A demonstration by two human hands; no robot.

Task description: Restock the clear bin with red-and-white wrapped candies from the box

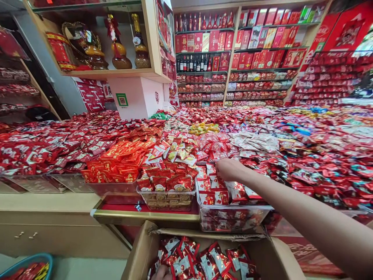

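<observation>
The right hand is at the back part of a clear bin of red-and-white packets, its fingers curled down and hidden; I cannot tell whether they pinch a packet. The left hand is low in an open carton, among loose red-and-white sweets. Most of it is cut off by the bottom edge, so its grip cannot be told either. The loose sweets lie around and to the right of the left hand, below the right hand; the carton is just in front of the bin, which stands at the front edge of the desk.

On the brown-and-red packs in the tub to the left, part of a word seems to end in "IAH". The orange packs beyond them carry gold Chinese characters, "五福" among them. A green sign on the white pillar bears a QR code. Print on the carton's sweets is too small to read.
</observation>
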